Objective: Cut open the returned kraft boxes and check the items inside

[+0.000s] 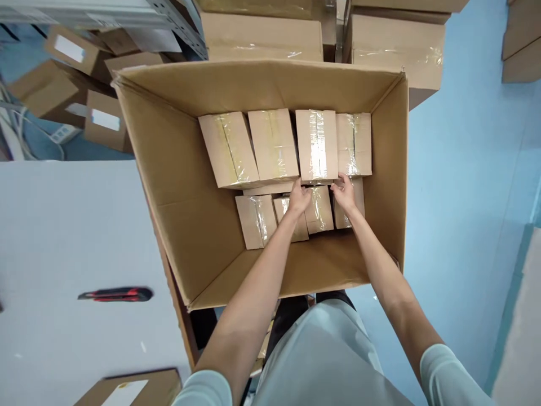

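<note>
Both my hands reach down into a large open cardboard box (169, 186). Inside it, small taped cardboard boxes lie in a back row and a lower front row. My left hand (299, 198) is at the near left corner of one back-row small cardboard box (316, 144), fingers curled against its edge. At that box's near right corner is my right hand (345, 194), thumb and fingers bent in a pinch. To the right sits another small box (354, 144), and to the left a slightly tilted one (274, 144). My hands partly cover the front row.
A utility knife (116, 294) lies on the white table (63, 237) at left. Sealed cartons (262, 36) stand behind the large box, with another stack (397, 48) at back right. Loose small boxes (105, 121) and cables are at upper left.
</note>
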{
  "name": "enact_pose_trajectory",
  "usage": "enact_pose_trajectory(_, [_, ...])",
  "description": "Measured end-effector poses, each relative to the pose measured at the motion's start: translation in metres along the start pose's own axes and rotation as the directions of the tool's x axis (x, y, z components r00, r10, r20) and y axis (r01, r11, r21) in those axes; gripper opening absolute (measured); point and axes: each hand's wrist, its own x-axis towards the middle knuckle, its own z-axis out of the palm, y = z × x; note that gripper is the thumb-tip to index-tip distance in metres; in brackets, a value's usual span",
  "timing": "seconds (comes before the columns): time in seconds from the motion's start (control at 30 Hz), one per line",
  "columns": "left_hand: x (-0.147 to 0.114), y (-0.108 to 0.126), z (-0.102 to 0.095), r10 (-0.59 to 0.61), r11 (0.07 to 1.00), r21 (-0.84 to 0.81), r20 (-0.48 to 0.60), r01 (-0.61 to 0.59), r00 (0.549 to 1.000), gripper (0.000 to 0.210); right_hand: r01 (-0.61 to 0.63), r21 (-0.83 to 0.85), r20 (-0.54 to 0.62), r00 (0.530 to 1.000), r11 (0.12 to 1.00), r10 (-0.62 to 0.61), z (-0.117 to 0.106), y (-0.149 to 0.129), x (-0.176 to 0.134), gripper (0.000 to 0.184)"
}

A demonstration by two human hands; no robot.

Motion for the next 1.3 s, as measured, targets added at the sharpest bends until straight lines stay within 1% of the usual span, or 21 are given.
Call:
enact_pose_trajectory(0.1, [-0.022,-0.008,0.002,0.093,0.995,0.033,0.006,-0.093,0.996,0.066,0.06,-0.053,-0.021,0.998,0.997,-0.061,-0.007,-0.015,-0.024,0.057])
enact_pose_trajectory(0.17, [-0.045,-0.011,0.002,0.148,0.989,0.011,-0.012,-0.148,0.989,0.067,0.112,-0.084,-0.031,0.993,0.99,-0.115,-0.012,-0.029,-0.046,0.051])
enact_pose_trajectory(0.27, [-0.09,-0.011,0.001,0.222,0.974,-0.026,-0.091,-0.225,0.971,0.064,0.141,-0.116,-0.071,0.986,0.983,-0.15,-0.019,-0.051,-0.09,0.044])
enact_pose_trajectory(0.37, [-0.144,-0.009,-0.01,0.288,0.954,-0.033,-0.182,-0.299,0.94,0.055,0.148,-0.088,-0.114,0.981,0.985,-0.158,-0.022,-0.075,-0.152,0.047])
enact_pose_trajectory(0.43, [-0.184,-0.008,-0.026,0.324,0.937,-0.052,-0.246,-0.346,0.914,0.047,0.157,-0.076,-0.1,0.981,0.985,-0.165,-0.021,-0.095,-0.203,0.047])
enact_pose_trajectory(0.47, [-0.206,-0.009,-0.038,0.331,0.929,-0.071,-0.281,-0.364,0.901,0.043,0.16,-0.088,-0.093,0.982,0.983,-0.168,-0.018,-0.106,-0.231,0.047])
enact_pose_trajectory(0.53, [-0.25,-0.014,-0.067,0.334,0.907,-0.133,-0.353,-0.4,0.874,0.036,0.19,-0.109,-0.064,0.978,0.976,-0.197,-0.01,-0.129,-0.288,0.051])
enact_pose_trajectory(0.6, [-0.298,-0.024,-0.102,0.324,0.871,-0.207,-0.439,-0.446,0.838,0.031,0.255,-0.138,0.017,0.967,0.957,-0.255,0.004,-0.153,-0.345,0.051])
enact_pose_trajectory(0.67, [-0.349,-0.039,-0.14,0.304,0.831,-0.254,-0.539,-0.495,0.786,0.03,0.336,-0.139,0.135,0.938,0.931,-0.318,0.024,-0.173,-0.396,0.049])
enact_pose_trajectory(0.73, [-0.4,-0.059,-0.177,0.273,0.804,-0.255,-0.643,-0.537,0.715,0.029,0.428,-0.117,0.271,0.882,0.896,-0.385,0.049,-0.19,-0.438,0.047])
enact_pose_trajectory(0.8, [-0.446,-0.082,-0.21,0.236,0.798,-0.214,-0.749,-0.563,0.619,0.031,0.518,-0.072,0.411,0.794,0.852,-0.448,0.08,-0.202,-0.47,0.046])
enact_pose_trajectory(0.87, [-0.485,-0.106,-0.238,0.181,0.816,-0.155,-0.846,-0.556,0.502,0.036,0.589,-0.002,0.543,0.679,0.808,-0.493,0.118,-0.21,-0.493,0.045])
enact_pose_trajectory(0.93, [-0.512,-0.134,-0.264,0.106,0.843,-0.124,-0.916,-0.524,0.388,0.04,0.621,0.08,0.659,0.554,0.78,-0.509,0.166,-0.211,-0.51,0.044])
enact_pose_trajectory(1.0, [-0.528,-0.166,-0.286,0.01,0.866,-0.135,-0.958,-0.481,0.287,0.041,0.614,0.14,0.758,0.438,0.777,-0.483,0.219,-0.205,-0.526,0.045])
enact_pose_trajectory(1.07, [-0.535,-0.201,-0.304,-0.09,0.888,-0.169,-0.976,-0.428,0.2,0.042,0.589,0.148,0.842,0.347,0.795,-0.414,0.27,-0.189,-0.54,0.049])
enact_pose_trajectory(1.1, [-0.536,-0.219,-0.31,-0.135,0.898,-0.193,-0.976,-0.396,0.169,0.042,0.58,0.129,0.875,0.315,0.804,-0.368,0.292,-0.177,-0.545,0.05])
enact_pose_trajectory(1.13, [-0.537,-0.236,-0.314,-0.174,0.907,-0.218,-0.973,-0.359,0.153,0.043,0.569,0.095,0.902,0.299,0.817,-0.313,0.311,-0.164,-0.549,0.053])
enact_pose_trajectory(1.17, [-0.537,-0.253,-0.315,-0.204,0.916,-0.244,-0.967,-0.317,0.155,0.044,0.559,0.043,0.922,0.297,0.828,-0.249,0.327,-0.15,-0.551,0.057])
enact_pose_trajectory(1.2, [-0.538,-0.269,-0.314,-0.225,0.925,-0.267,-0.958,-0.27,0.177,0.044,0.552,-0.022,0.933,0.312,0.833,-0.182,0.338,-0.135,-0.552,0.062])
enact_pose_trajectory(1.23, [-0.54,-0.284,-0.311,-0.233,0.934,-0.28,-0.948,-0.221,0.215,0.041,0.545,-0.094,0.939,0.326,0.833,-0.107,0.347,-0.121,-0.552,0.067])
enact_pose_trajectory(1.3, [-0.547,-0.311,-0.3,-0.226,0.953,-0.272,-0.929,-0.13,0.292,0.034,0.548,-0.213,0.947,0.32,0.809,0.032,0.354,-0.095,-0.549,0.072])
